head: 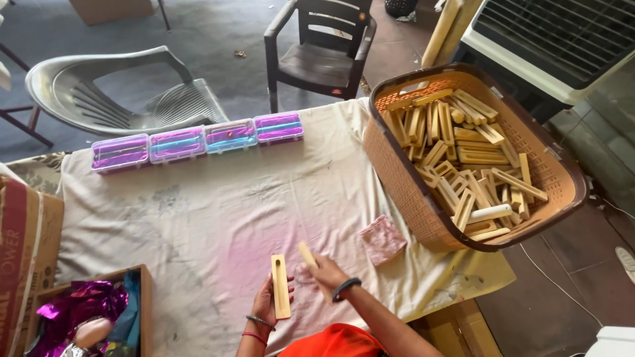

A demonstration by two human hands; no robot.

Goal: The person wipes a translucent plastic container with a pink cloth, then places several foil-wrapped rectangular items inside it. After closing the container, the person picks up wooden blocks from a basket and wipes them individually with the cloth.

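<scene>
Currently the left hand [264, 301] grips a slotted wooden block [280, 286] upright at the near table edge, fingers curled round its lower half. Right hand [325, 271] pinches a smaller wooden piece [307, 254], blurred. Judged early: the basket [403, 182] is full of wooden pieces [463, 155]; no finished pile visible. Four plastic boxes [198, 142] sit closed. Box [142, 291] at lower left is cut off.

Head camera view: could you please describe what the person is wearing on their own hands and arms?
Both hands are bare, with no gloves and no sleeves over the forearms. The left hand has two thin bangles at the wrist, one dark and metallic, one red. The right hand has a dark band around the wrist. An orange garment shows at the bottom edge.
</scene>
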